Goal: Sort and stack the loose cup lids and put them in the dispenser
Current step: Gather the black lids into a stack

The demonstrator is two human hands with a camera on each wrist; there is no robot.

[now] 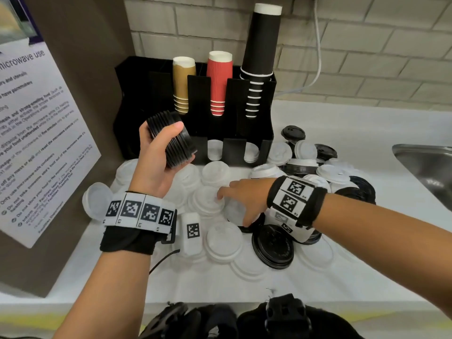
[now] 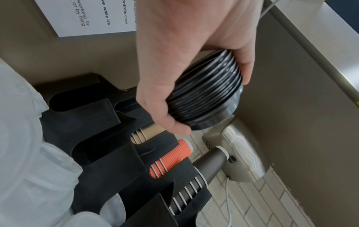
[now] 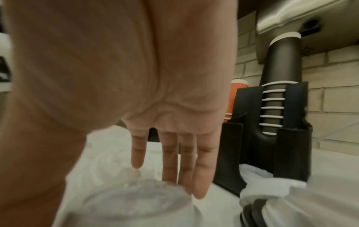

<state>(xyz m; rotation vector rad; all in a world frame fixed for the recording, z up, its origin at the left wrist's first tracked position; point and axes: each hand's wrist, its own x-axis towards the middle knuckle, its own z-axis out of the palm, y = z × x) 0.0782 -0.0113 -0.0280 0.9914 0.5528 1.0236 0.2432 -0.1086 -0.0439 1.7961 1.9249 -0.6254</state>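
Left hand point(image 1: 156, 157) grips a nested stack of black plastic cup lids point(image 1: 172, 140), thumb on one side and fingers curled round the other, raised at 10 o'clock from the pile and just in front of the black plastic dispenser point(image 1: 259, 152). Right hand point(image 1: 241, 200), fingers straight and relaxed, reaches onto the loose translucent white plastic lids point(image 1: 223, 237) spread over the white counter point(image 1: 354, 272); whether it touches one cannot be told. Judged thin, light, springy and slippery, the lids are best taken across the rim, a stack squeezed at its sides. Dispenser's rear slots hold tan ribbed paper cups point(image 1: 182, 88), red ribbed paper cups point(image 1: 218, 81) and black paper cups point(image 1: 260, 57); front slots hold some white lids. More black lids point(image 1: 274, 247) lie at 5 o'clock
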